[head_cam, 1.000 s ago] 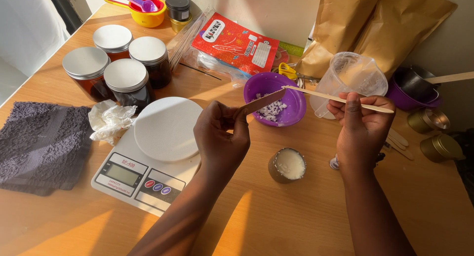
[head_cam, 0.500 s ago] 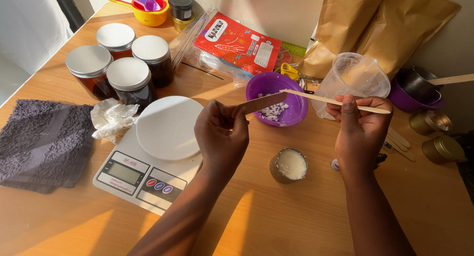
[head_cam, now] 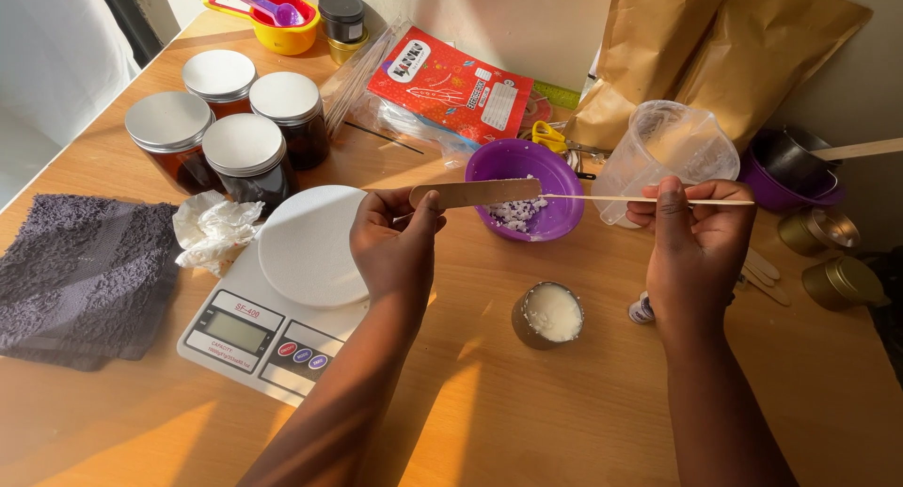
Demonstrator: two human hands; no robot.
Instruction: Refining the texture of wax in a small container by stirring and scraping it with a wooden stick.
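My left hand (head_cam: 395, 244) pinches one end of a flat wooden stick (head_cam: 480, 193) and holds it level above the table. My right hand (head_cam: 694, 247) grips a thin wooden skewer (head_cam: 611, 199) whose tip meets the flat stick's far end, over a purple bowl (head_cam: 527, 167) with white bits in it. Below and between the hands stands a small round tin (head_cam: 548, 315) filled with white wax.
A white kitchen scale (head_cam: 282, 299) sits left of the hands, with crumpled tissue (head_cam: 213, 231), a grey cloth (head_cam: 80, 275) and several lidded dark jars (head_cam: 243, 153) beyond. A clear measuring cup (head_cam: 670, 149), brown paper bags (head_cam: 715, 45), gold tins (head_cam: 828, 252) lie right.
The skewer has levelled out and its tip now meets the flat stick's end; the view has shifted slightly. Both hands stay in about the same place.
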